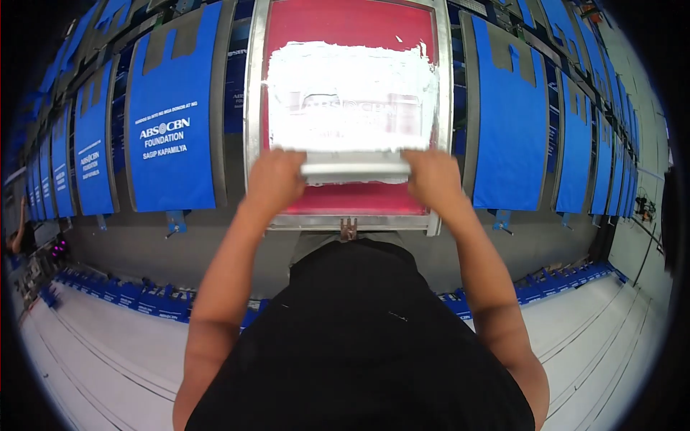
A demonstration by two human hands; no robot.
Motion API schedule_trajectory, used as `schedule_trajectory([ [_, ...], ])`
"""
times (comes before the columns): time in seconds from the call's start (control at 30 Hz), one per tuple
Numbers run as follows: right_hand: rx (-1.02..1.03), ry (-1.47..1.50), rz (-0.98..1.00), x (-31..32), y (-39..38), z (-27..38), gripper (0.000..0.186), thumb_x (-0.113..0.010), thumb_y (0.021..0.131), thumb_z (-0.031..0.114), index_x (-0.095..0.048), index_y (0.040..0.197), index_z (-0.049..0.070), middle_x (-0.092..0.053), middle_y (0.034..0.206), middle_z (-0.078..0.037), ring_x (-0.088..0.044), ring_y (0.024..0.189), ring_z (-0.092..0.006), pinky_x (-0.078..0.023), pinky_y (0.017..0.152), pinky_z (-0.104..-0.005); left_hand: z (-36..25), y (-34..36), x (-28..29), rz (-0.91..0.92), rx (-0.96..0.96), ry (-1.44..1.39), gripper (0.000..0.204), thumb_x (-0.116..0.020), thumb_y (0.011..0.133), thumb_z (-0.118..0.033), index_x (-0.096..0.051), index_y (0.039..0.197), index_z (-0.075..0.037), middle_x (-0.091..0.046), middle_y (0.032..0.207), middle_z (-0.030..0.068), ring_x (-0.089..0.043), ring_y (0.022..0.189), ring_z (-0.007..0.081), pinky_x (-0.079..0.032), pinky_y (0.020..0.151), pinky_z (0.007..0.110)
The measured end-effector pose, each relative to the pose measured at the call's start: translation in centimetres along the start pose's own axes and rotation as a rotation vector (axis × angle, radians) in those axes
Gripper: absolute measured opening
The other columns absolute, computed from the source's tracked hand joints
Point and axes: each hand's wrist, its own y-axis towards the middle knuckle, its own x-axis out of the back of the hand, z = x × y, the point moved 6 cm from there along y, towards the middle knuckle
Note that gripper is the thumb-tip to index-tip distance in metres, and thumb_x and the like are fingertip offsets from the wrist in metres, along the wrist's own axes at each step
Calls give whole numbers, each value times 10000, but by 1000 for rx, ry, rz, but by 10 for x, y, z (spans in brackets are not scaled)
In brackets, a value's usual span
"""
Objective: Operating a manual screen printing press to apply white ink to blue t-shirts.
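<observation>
Both my hands grip a screen-printing squeegee [356, 168] that lies crosswise over a printing screen. My left hand [277, 179] is closed round its left end, and my right hand [435, 178] round the right end; both blur slightly. The screen has a metal frame [254, 108] and red mesh [352, 21]. A thick coat of white ink [345, 68] covers the mesh beyond the squeegee, with ragged edges. Pale lettering shows faintly through it. Whatever lies under the screen is hidden.
To the left, a blue bag [172, 161] with white print lies flat on its board, with more printed ones beyond. A blue bag without visible print [507, 136] lies to the right, followed by others. A metal hinge clamp [349, 228] juts from the frame's near edge.
</observation>
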Motion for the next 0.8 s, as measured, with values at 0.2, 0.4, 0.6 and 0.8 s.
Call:
schedule_trajectory([
  [0.2, 24, 117, -187, -49, -36, 3, 321, -612, 621, 0, -655, 928, 85, -662, 857, -128, -628, 820, -332, -483, 737, -447, -5, -38, -36, -171, -101, 3, 297, -647, 595, -14, -609, 882, -78, -632, 880, 95, -586, 831, 299, -466, 754, 423],
  [0.4, -71, -148, -107, 12, 123, -47, 340, -678, 691, 174, -692, 1029, 141, -703, 914, -114, -674, 882, -297, -535, 743, -427, 55, 137, 0, 2, 58, 181, 243, -732, 720, -288, -707, 919, -151, -693, 822, 116, -675, 826, 301, -542, 703, 434],
  [0.6, -128, -44, 124, 9, 46, -24, 422, -613, 698, 114, -681, 1107, 188, -686, 884, -139, -658, 848, -329, -519, 741, -448, 22, 57, 5, 192, 130, 77, 285, -734, 708, -199, -696, 984, -135, -683, 848, 131, -657, 842, 326, -528, 726, 445],
  [0.8, -7, 87, -44, -53, -30, -5, 406, -623, 654, 24, -678, 1042, 128, -683, 962, -119, -638, 916, -311, -494, 779, -439, -2, -25, -38, -27, -54, -6, 350, -707, 596, -61, -664, 942, -90, -655, 838, 141, -625, 803, 320, -507, 717, 437],
])
